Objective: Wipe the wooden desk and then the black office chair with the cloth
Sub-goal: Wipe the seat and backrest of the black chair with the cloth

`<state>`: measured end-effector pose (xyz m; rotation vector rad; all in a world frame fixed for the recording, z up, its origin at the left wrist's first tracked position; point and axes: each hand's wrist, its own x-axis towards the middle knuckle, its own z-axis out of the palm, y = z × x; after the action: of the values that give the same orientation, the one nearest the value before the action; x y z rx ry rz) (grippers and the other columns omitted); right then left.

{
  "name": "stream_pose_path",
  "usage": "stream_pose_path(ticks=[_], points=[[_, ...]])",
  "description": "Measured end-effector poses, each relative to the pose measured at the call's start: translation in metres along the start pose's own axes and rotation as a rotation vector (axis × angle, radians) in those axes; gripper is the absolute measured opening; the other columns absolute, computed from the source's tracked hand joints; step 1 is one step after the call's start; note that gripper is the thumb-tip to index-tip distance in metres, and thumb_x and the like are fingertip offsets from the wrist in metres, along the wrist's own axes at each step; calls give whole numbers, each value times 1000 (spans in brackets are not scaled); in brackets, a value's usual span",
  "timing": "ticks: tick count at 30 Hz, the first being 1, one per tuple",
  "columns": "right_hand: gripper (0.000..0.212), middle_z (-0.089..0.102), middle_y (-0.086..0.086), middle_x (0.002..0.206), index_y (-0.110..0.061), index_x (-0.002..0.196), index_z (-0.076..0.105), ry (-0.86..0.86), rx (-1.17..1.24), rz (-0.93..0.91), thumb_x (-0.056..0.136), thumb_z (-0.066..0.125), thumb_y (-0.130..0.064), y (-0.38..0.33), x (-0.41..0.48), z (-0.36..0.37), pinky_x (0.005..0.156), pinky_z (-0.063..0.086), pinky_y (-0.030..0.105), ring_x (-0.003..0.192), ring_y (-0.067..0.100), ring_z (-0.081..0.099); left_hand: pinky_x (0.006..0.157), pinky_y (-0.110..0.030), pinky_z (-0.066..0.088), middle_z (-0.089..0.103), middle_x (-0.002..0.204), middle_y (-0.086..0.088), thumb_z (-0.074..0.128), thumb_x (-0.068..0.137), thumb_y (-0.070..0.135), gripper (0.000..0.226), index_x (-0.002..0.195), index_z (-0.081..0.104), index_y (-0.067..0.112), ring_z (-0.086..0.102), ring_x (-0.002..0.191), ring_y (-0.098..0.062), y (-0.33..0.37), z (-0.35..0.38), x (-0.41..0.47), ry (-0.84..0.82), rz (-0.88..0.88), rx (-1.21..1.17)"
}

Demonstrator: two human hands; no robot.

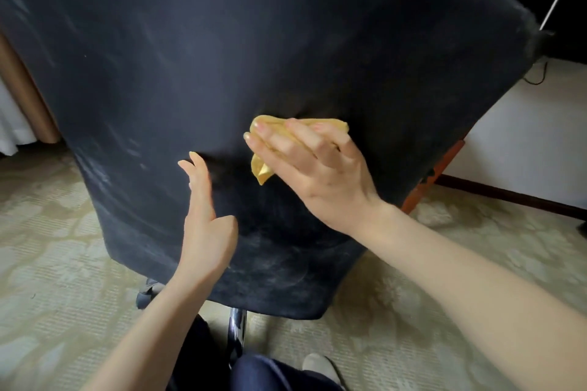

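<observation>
**Ana:** Pale carpet (pixel 63 232) with a faded leaf pattern covers the floor, and a white wall (pixel 524 136) stands at the right. What fills the middle?

**Ben:** That is the black office chair (pixel 222 57), seen from behind. Its fabric back takes up most of the view. It is streaked with greyish dust, thickest towards the left edge and the bottom.

**Ana:** Any wood nearby?

**Ben:** A light brown wooden edge (pixel 19 82) shows at the far left, and a reddish wooden piece (pixel 435 174) shows behind the chair's right side. Whether either belongs to the desk, I cannot tell.

**Ana:** And the person?

**Ben:** Dark trousers (pixel 270 374) and a pale shoe (pixel 320 365) show at the bottom. Both bare forearms reach up to the lower half of the chair back.

**Ana:** The hands?

**Ben:** The right hand (pixel 317 165) lies flat, fingers nearly straight, pressing the yellow cloth (pixel 263 168) against the fabric. Its thumb is hidden. The left hand (pixel 206 225) is just beside it, lower and to the left, turned edge-on. Its fingers are straight and hold nothing, with the fingertips at the fabric.

**Ana:** How does the cloth lie?

**Ben:** It is crumpled, mostly under the right fingers, with a folded corner hanging out below them.

**Ana:** Smaller things?

**Ben:** A chrome column (pixel 236 327) drops from the chair's bottom edge, with a dark caster (pixel 144 295) to its left. A thin black cable (pixel 536 76) shows against the wall.
</observation>
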<state>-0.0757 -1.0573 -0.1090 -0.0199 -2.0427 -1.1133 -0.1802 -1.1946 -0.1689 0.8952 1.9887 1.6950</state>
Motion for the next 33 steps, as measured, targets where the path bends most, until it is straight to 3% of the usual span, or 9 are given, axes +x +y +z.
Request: stream_pose_path(ticks=[5,12,15,18,21,23,28,31,33], points=[[53,26,-5,147,-23,144,37,-222,31,-141,91,38,-17,-47,-42,22,100,34,31,129,18,27,110,-61,22,-20,145,35,38,74,-14,107,130,-14,61,18,144,-21,1,3,3,-16,12,12],[52,56,-14,132,-26,132,55,-552,103,-526,81,64,-29,-63,-115,19,103,37,27,119,7,52,110,-60,22,-19,151,29,35,72,-18,109,111,-16,70,8,145,-11,1,5,2,39,40,35],[35,59,-11,129,-24,124,63,-518,174,-541,89,57,-21,-34,-126,8,99,44,24,114,6,57,107,-65,23,-21,151,28,35,72,-17,110,124,-16,65,13,145,-18,1,5,3,29,19,21],[37,59,-9,129,-21,124,63,-437,158,-485,88,60,-13,2,-122,-9,97,46,27,115,11,56,106,-66,23,-23,151,27,35,72,-17,108,141,-16,49,12,145,-19,1,6,3,20,-9,25],[43,54,-4,134,-19,129,58,-337,69,-399,90,52,-3,33,-107,-26,101,39,31,118,18,49,107,-66,22,-23,152,25,35,73,-17,107,144,-16,44,12,145,-21,3,4,3,10,-23,30],[50,50,-2,136,-20,134,54,-291,8,-347,88,52,1,51,-89,-37,100,36,33,118,20,44,104,-70,21,-24,151,25,35,74,-16,106,144,-17,45,21,141,-36,5,3,2,-14,-50,35],[44,59,-8,130,-26,131,57,-92,-78,-156,91,60,-8,67,-26,-44,98,37,31,115,16,44,103,-72,21,-26,150,25,37,77,-14,104,143,-19,45,24,134,-50,6,1,3,-44,-80,87],[37,62,-9,124,-27,123,64,21,-32,-67,91,61,-10,55,6,-37,91,42,31,111,14,45,101,-62,34,-21,152,26,37,77,-13,104,143,-15,47,27,133,-50,2,-3,4,-23,-55,104],[31,64,-9,121,-27,116,68,52,22,-43,90,61,-11,41,19,-32,90,41,31,110,15,45,82,-44,48,-13,154,27,37,77,-12,104,143,-12,51,35,130,-46,-1,-8,4,5,-19,101]])
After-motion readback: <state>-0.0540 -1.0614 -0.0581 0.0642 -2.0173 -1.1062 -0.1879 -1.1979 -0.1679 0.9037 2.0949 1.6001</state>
